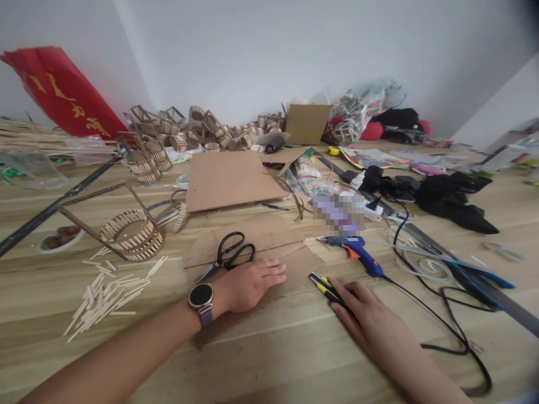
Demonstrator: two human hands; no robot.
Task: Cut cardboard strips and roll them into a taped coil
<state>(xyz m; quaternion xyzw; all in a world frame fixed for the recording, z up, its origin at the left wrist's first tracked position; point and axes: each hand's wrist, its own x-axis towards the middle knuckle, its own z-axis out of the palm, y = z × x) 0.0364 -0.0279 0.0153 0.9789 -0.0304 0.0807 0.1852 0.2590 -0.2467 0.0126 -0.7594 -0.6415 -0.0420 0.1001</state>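
My left hand (250, 285), a watch on its wrist, lies flat with fingers stretched out on a piece of brown cardboard (295, 258). Just behind it, black-handled scissors (227, 255) rest on the cardboard. My right hand (370, 314) is closed around a yellow and black utility knife (324, 287), whose tip points toward the cardboard's right edge. A blue glue gun (357, 252) with an orange trigger lies beyond the knife. Farther back, a larger cardboard sheet (236, 179) sits on the table.
On the left stand a small slatted basket (132, 234) with a tall frame, loose wooden sticks (103, 300) and a white bowl (61, 240). Black cable (446, 314) loops across the right side. Many small baskets (219, 132) and an open box (309, 124) line the wall.
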